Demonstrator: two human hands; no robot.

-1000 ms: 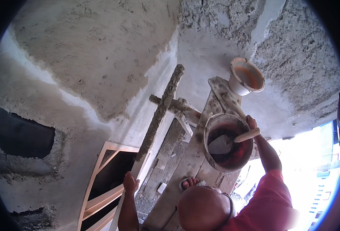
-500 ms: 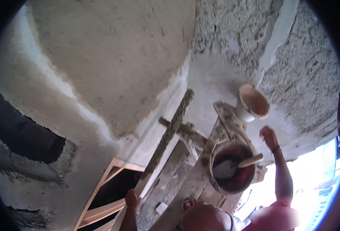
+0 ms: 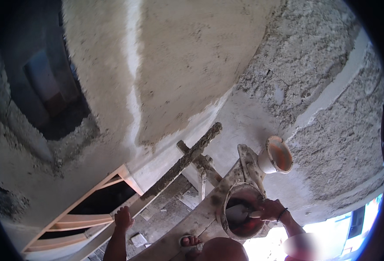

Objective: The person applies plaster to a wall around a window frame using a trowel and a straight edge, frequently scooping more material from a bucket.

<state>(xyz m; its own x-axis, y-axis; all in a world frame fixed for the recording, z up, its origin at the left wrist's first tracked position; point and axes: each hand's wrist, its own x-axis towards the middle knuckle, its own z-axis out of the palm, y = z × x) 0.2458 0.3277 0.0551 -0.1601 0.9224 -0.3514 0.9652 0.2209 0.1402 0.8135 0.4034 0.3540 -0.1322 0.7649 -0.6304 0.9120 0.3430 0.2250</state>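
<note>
My right hand (image 3: 272, 210) is closed round the handle of a trowel (image 3: 239, 214), whose blade dips into a round bucket (image 3: 225, 201) with a dark, reddish inside. Grey, wet-looking mix shows around the blade. On the left, my left hand (image 3: 124, 218) is closed over the edge of a long wooden board (image 3: 186, 159), its fingers partly hidden. Dried mortar crusts the far part of that board. It slants from lower left up to the middle of the view and crosses a shorter beam (image 3: 209, 167).
Behind the bucket stands a pale pail (image 3: 266, 162) with an orange-stained inside. Both rest on a mortar-smeared plank (image 3: 196, 224). A wooden frame with slats (image 3: 81, 221) lies at lower left. Ahead rises a partly plastered wall (image 3: 192, 65), with a rough section at right and a dark opening (image 3: 48, 87) at left.
My right hand has come down from beside the pail and taken hold of the trowel handle. The view has turned, so everything sits at a different slant. My left hand stays at the board.
</note>
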